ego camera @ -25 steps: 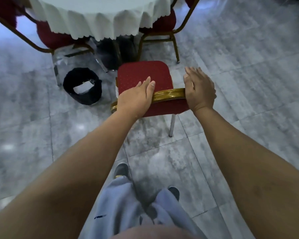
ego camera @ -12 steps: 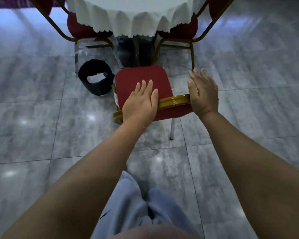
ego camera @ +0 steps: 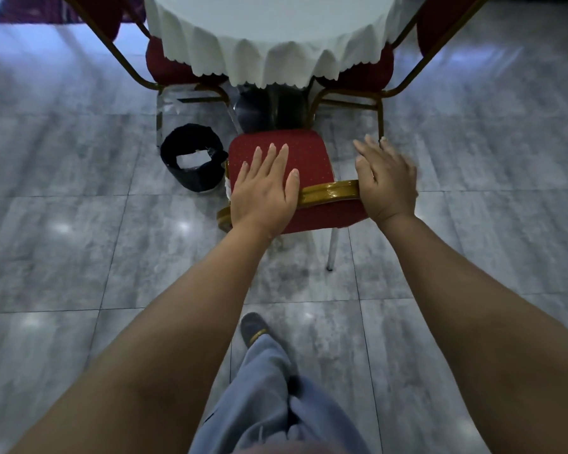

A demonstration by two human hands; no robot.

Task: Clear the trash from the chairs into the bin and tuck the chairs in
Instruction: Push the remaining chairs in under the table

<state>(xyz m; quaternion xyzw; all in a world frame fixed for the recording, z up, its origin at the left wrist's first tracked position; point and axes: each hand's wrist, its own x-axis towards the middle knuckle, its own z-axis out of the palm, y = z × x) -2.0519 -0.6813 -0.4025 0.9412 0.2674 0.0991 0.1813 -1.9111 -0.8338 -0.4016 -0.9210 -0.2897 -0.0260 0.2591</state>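
A red padded chair (ego camera: 309,155) with a gold back rail (ego camera: 328,191) stands in front of me, its seat front close to the table's dark pedestal. My left hand (ego camera: 264,188) lies flat over the left part of the rail, fingers stretched out above the seat. On the rail's right end rests the palm of my right hand (ego camera: 386,181), fingers straight and apart. Neither hand curls around the rail. A black bin (ego camera: 194,181) with white trash inside sits on the floor just left of the chair. A small white scrap (ego camera: 227,189) shows at the chair's left edge.
A round table with a white scalloped cloth (ego camera: 276,37) stands ahead. Two more red chairs, left (ego camera: 174,67) and right (ego camera: 361,73), sit with their seats under it. The floor is glossy grey tile. My legs and one shoe (ego camera: 251,326) are below.
The chair has moved forward toward the table and I have stepped after it. My left hand has gone from curled on the rail to lying flat with fingers stretched.
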